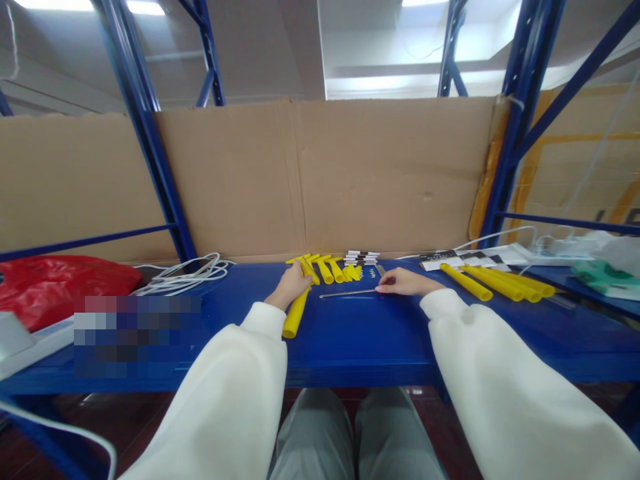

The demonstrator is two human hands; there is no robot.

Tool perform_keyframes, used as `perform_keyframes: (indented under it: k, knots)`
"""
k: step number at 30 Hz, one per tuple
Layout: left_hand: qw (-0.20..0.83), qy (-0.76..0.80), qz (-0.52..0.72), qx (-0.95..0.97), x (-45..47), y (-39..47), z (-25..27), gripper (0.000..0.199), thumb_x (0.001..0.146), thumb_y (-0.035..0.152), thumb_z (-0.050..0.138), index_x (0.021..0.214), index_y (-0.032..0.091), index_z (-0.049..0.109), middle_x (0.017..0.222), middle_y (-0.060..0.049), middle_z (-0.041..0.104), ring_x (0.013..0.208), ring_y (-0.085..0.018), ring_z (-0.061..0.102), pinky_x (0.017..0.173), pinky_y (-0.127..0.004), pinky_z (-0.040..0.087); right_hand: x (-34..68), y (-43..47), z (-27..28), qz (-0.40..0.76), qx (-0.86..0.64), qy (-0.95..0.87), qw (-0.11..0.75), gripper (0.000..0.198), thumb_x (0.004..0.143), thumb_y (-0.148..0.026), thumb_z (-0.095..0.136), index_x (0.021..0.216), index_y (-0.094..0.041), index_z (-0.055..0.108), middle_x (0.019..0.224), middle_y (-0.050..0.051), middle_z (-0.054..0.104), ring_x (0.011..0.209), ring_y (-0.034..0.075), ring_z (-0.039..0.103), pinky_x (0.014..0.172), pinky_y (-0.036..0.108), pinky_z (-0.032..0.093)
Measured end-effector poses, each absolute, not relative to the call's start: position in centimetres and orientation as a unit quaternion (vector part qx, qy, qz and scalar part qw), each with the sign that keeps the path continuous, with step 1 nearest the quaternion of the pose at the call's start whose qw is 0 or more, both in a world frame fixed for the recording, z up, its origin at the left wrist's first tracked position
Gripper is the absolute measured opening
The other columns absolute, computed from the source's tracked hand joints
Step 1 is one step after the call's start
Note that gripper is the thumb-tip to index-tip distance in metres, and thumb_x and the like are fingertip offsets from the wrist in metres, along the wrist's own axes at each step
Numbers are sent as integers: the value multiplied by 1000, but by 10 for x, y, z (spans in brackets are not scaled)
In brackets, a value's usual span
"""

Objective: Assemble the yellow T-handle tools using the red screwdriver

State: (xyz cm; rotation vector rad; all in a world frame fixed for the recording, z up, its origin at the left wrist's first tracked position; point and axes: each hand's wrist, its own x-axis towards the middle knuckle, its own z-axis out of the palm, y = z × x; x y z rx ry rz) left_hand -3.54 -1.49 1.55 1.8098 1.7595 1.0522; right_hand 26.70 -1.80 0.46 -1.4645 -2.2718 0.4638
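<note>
My left hand [293,285] is closed around a yellow tube [296,319], which slants with its open end toward me. At the right, the fingers of my right hand [400,282] pinch the end of a thin silver rod [347,293] lying low over the blue tabletop. Just beyond my left hand is a row of yellow T-shaped pieces [325,268]. Small yellow parts [353,273] and a few tiny metal pieces [373,273] sit between the hands, near a stack of black-and-white strips [362,258].
Several longer yellow tubes [493,283] lie to the right beside black-and-white cards [440,258]. A coiled white cable [187,275] and a red bag [65,283] are on the left. Cardboard [350,180] stands behind the blue bench [360,340], between blue rack posts [515,127].
</note>
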Motion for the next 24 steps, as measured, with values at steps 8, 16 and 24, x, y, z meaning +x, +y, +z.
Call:
perform_keyframes:
  k: [8,16,24]
  knots:
    - [235,643,369,629,-31,-21,18,41,77,15,72,112,14,49,85,-9,72,51,-17,65,49,-26,51,266,-13,-2,156,-529,-811,192,32,71,-45,75,89,-19,78,95,8,76,91,25,68,83,32,51]
    - [302,592,383,641,-35,-18,12,57,66,5,79,110,17,45,79,0,65,53,-12,62,47,-21,51,259,-16,-5,118,-547,-807,188,18,78,-34,70,87,-19,72,91,7,73,88,22,66,80,31,51]
    - [307,589,348,662,-31,-28,15,51,74,3,70,110,19,38,75,2,62,45,-12,58,45,-24,51,253,-15,-8,118,-548,-791,247,15,85,-33,61,89,-18,62,88,5,68,82,19,62,76,30,48]
